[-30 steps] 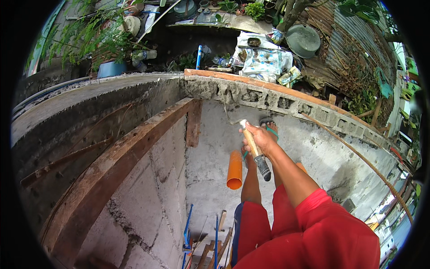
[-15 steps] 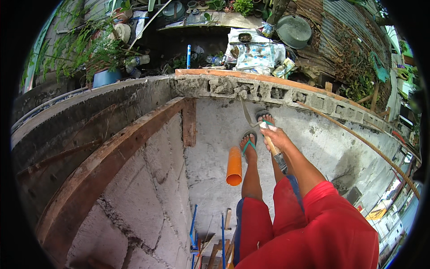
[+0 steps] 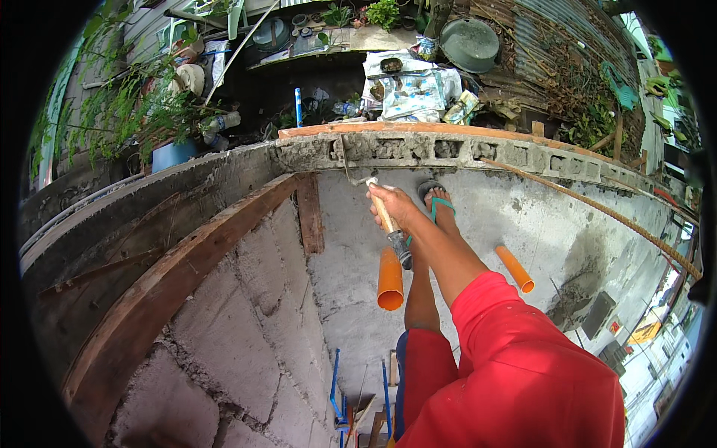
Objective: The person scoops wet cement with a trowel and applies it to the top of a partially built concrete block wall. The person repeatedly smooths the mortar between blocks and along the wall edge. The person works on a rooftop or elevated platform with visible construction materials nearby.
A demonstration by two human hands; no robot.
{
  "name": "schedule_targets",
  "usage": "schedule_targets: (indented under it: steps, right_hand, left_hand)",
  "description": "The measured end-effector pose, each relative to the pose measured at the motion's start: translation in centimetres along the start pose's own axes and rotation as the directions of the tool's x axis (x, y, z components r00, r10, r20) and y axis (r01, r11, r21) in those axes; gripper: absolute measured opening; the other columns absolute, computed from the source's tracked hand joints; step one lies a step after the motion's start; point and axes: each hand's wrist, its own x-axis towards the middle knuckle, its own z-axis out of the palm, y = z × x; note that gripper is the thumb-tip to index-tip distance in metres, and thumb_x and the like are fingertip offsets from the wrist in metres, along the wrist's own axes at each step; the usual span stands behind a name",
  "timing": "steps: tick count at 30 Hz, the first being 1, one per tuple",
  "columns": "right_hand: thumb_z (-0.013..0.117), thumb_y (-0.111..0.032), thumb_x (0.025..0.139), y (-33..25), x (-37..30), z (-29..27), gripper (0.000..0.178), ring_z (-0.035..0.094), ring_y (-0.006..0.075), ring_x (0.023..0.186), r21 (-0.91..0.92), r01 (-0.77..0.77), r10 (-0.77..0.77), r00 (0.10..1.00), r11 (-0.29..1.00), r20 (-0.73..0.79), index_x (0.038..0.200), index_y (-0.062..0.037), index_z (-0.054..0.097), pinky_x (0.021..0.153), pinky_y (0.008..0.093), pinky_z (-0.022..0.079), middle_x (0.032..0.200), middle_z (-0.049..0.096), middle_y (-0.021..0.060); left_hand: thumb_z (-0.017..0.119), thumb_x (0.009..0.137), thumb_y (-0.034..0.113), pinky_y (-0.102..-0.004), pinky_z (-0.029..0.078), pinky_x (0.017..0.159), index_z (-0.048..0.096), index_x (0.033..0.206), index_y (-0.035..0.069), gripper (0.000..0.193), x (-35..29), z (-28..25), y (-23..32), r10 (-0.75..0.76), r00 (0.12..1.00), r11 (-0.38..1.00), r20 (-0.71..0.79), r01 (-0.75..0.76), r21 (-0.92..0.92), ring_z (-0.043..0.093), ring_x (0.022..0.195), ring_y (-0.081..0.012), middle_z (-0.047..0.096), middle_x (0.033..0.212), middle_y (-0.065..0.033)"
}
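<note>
My right hand [image 3: 393, 206] is closed around the wooden handle of a trowel [image 3: 383, 212], whose butt end is dark. The trowel's thin metal blade points away from me and meets the near face of a hollow-block wall top [image 3: 399, 149]. Rough grey mortar covers the blocks there, and some of their cells look filled. No part of my left hand shows. Below the handle an orange pipe [image 3: 390, 280] stands up near my sandalled feet.
A wooden beam [image 3: 187, 284] curves along the left wall. A second orange pipe [image 3: 514, 269] and a rusty rebar [image 3: 597, 219] are to the right. An orange-brown board [image 3: 448, 129] edges the wall top. Beyond lie sacks [image 3: 411, 89] and a round basin [image 3: 469, 45].
My right hand and the trowel have moved left along the wall, bringing the blade nearer the corner. My arm now reaches across my legs, and the second orange pipe has come into sight.
</note>
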Motion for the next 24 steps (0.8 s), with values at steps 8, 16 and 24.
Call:
schedule_targets:
  steps: [8,16,24]
  right_hand:
    - [0.063,-0.053,0.102,3.6,-9.2,-13.0,0.042,0.058,0.0183,0.051,0.059,0.015,-0.007,0.989,0.998,-0.145,0.113,-0.0127,0.061,0.045,0.0362,0.048,0.073,0.061,0.0044]
    - [0.067,-0.042,0.100,1.2,-12.0,-14.7,0.034,0.058,0.0186,0.049,-0.069,-0.081,0.054,0.940,0.994,-0.336,0.109,-0.0094,0.061,0.044,0.0341,0.049,0.071,0.062,0.0066]
    - [0.069,-0.039,0.100,-0.1,-14.5,-18.0,0.029,0.055,0.0191,0.049,-0.014,0.032,-0.035,0.919,0.999,-0.392,0.104,-0.0105,0.065,0.043,0.0355,0.045,0.071,0.060,0.0071]
  left_hand:
    - [0.064,0.097,0.056,-0.0673,0.024,0.115,0.062,0.140,0.010,0.063,-0.1,-2.7,1.5,-0.050,0.996,0.998,-0.072,0.048,-0.031,0.044,0.141,-0.0471,0.052,0.150,-0.0253]
    - [0.065,0.097,0.056,-0.0668,0.018,0.117,0.065,0.136,0.012,0.059,-2.8,-13.8,3.7,0.268,0.657,0.829,-0.705,-0.530,-0.179,0.040,0.144,-0.0464,0.051,0.150,-0.0248]
    - [0.063,0.097,0.057,-0.0683,0.016,0.118,0.065,0.136,0.012,0.060,-3.5,-11.7,3.6,0.194,0.761,0.867,-0.619,-0.428,-0.255,0.039,0.145,-0.0459,0.051,0.151,-0.0238]
